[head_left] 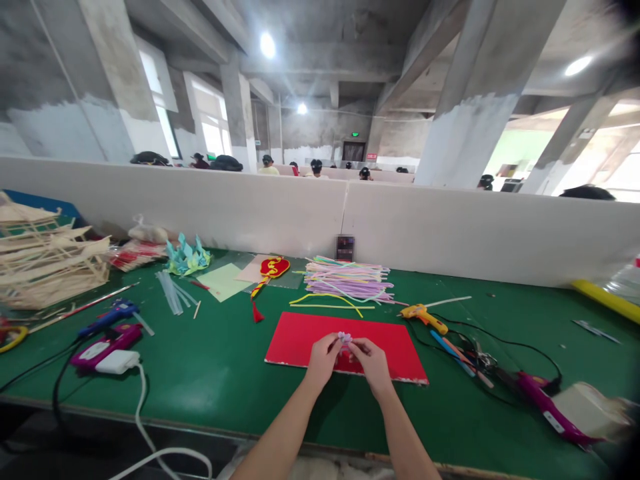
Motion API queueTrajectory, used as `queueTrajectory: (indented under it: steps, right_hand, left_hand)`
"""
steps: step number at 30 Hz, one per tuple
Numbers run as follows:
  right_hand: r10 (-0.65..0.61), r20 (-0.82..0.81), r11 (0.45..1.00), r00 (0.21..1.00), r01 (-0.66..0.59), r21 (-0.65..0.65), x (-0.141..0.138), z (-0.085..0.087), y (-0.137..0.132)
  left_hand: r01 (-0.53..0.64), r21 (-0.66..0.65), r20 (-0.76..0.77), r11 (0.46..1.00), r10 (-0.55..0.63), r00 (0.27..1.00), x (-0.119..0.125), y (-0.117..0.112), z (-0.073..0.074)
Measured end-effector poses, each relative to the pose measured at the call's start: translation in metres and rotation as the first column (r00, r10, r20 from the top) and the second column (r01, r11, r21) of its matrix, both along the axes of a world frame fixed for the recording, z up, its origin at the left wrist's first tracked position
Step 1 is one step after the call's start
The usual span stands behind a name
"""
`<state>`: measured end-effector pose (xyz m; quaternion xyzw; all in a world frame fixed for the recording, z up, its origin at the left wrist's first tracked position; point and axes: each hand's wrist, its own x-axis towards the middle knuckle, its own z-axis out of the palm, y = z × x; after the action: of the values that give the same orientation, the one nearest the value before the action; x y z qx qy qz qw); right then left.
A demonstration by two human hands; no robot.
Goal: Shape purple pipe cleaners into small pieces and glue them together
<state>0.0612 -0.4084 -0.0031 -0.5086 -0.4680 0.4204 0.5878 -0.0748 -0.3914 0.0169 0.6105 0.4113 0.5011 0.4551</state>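
Observation:
A small pale lilac flower-like piece [345, 338], seemingly bent from fuzzy pipe cleaner, is pinched between my two hands. My left hand [324, 359] grips its left side with thumb and fingertips, and my right hand [369, 360] grips its right side. Both hands hold it just above a red rectangular board [295, 340] lying on the green table. Behind the board lies a thick bundle of pastel pipe cleaners [345, 279], with a few loose yellow ones [327, 298] in front of it. My fingers cover part of the piece.
An orange glue gun [425, 317] with a trailing cord lies right of the board. Further left are a red fan-shaped ornament [274, 267], clear glue sticks [171, 292], a blue glue gun [107, 316] and a purple power strip [106, 347]. A white partition [425, 227] closes the back.

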Motion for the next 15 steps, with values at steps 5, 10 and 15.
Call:
queueTrajectory:
  steps: [5, 10, 15]
  right_hand:
    - [0.002, -0.002, 1.000, 1.000, -0.002, 0.014, 0.001, -0.001, 0.000]
    - [-0.014, -0.028, 1.000, 1.000, 0.015, 0.021, 0.001, -0.007, 0.002]
    - [0.004, -0.036, 1.000, 0.999, -0.004, 0.012, 0.000, -0.007, 0.002]
  left_hand:
    - [0.021, -0.075, 0.105, 0.997, -0.013, 0.994, 0.001, 0.005, -0.005]
    - [0.025, -0.118, 0.203, 0.993, 0.000, 0.979, 0.002, 0.010, -0.009]
    - [-0.014, -0.118, 0.186, 0.993, 0.036, 0.982, -0.001, 0.008, -0.006]
